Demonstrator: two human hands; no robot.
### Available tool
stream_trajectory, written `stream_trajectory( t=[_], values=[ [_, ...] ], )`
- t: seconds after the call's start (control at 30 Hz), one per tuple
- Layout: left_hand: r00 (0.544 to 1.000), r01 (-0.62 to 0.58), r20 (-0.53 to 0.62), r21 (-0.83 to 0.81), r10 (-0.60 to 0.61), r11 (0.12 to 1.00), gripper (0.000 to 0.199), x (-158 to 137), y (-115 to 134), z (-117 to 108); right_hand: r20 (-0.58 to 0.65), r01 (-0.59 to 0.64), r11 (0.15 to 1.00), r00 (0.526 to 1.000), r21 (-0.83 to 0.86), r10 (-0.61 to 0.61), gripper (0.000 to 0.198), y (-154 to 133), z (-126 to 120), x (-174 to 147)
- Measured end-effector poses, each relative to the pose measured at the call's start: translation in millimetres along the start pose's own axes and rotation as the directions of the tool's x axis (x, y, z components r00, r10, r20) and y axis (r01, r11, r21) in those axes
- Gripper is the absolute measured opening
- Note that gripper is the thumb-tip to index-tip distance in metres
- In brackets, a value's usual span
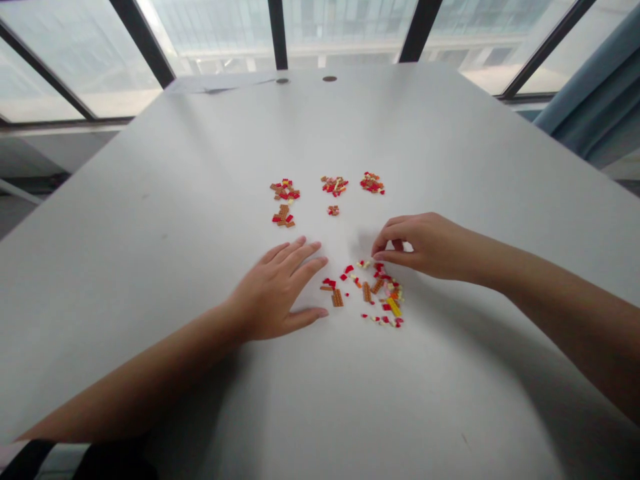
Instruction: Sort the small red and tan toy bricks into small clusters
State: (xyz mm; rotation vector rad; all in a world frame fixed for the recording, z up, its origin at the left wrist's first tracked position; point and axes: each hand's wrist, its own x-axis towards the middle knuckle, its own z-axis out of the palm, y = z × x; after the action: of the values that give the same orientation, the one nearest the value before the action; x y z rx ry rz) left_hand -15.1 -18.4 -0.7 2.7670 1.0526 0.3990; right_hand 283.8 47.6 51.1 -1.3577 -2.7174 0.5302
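Note:
Small toy building bricks in red, brown, cream, orange and yellow lie scattered between my hands. My left hand (280, 290) rests flat on the table with its fingers spread, just left of a brown brick (337, 297) and some red ones. At the upper edge of the scatter, my right hand (415, 245) has thumb and forefinger pinched together close to the cream bricks (364, 264). Whatever sits between those fingertips is too small to make out. A yellow brick (394, 307) lies at the scatter's right side, near a brown brick (367, 292).
Farther back on the white table (210, 173) are sorted piles: a left pile (285, 190), a middle pile (334, 185), a right pile (373, 183), a brown-and-red group (283, 217) and a small cluster (333, 211). Windows border the far edge; a blue curtain (595, 87) hangs right.

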Motion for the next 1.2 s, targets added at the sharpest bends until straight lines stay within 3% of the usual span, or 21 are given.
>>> stream_trajectory(
  t=[0.23, 0.57, 0.8, 0.93, 1.03, 1.2],
  values=[
    [1.000, 0.008, -0.008, -0.026, -0.008, 1.000, 0.071, 0, 1, 0, 0.065, -0.007, 0.998, 0.998, 0.056, 0.003, 0.010, 0, 0, 2],
    [1.000, -0.003, -0.008, 0.006, 0.003, 1.000, 0.073, -1, 1, -1, 0.107, 0.013, 0.999, 0.994, -0.048, -0.008, 0.013, -13, 2, 0],
    [1.000, 0.008, -0.008, -0.028, -0.008, 1.000, 0.070, 0, 1, -1, -0.046, -0.091, 0.996, 0.995, -0.018, 0.090, 0.015, -3, -2, 6],
    [1.000, 0.003, -0.005, -0.012, -0.003, 1.000, 0.070, 0, 1, -1, -0.171, -0.086, 0.993, 0.980, 0.075, 0.098, 0.017, 8, -1, 28],
    [1.000, 0.000, -0.005, 0.005, 0.000, 1.000, 0.072, -1, 1, -1, -0.299, -0.094, 0.981, 0.944, 0.167, 0.142, 0.016, 11, 6, 49],
    [1.000, -0.005, -0.011, -0.008, 0.005, 1.000, 0.072, -1, 1, -1, -0.372, -0.035, 0.984, 0.923, 0.177, 0.100, 0.013, 13, 21, 76]
  ],
)
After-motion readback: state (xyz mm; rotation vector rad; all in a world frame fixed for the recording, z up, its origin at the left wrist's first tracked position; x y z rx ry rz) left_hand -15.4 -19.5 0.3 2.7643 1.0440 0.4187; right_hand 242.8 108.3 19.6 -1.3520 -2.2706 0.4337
